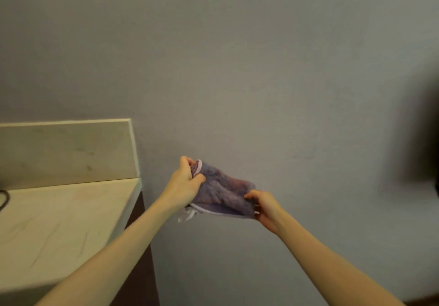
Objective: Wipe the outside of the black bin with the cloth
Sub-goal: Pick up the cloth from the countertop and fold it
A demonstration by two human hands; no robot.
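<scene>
A purple-grey cloth [222, 190] with a pale hem is stretched between both hands in front of a plain wall. My left hand [184, 183] grips its upper left end in a closed fist. My right hand [264, 207] pinches the lower right end. Two white tags or strings dangle under the cloth near my left wrist. No black bin can be made out; only a dark blurred shape [427, 139] shows at the right edge.
A pale marble-look counter [64, 222] with a raised backsplash [69, 151] stands at the left, over a dark cabinet side [142, 258]. A black cord [4, 198] lies at the counter's far left edge. A grey wall [237, 68] fills the background.
</scene>
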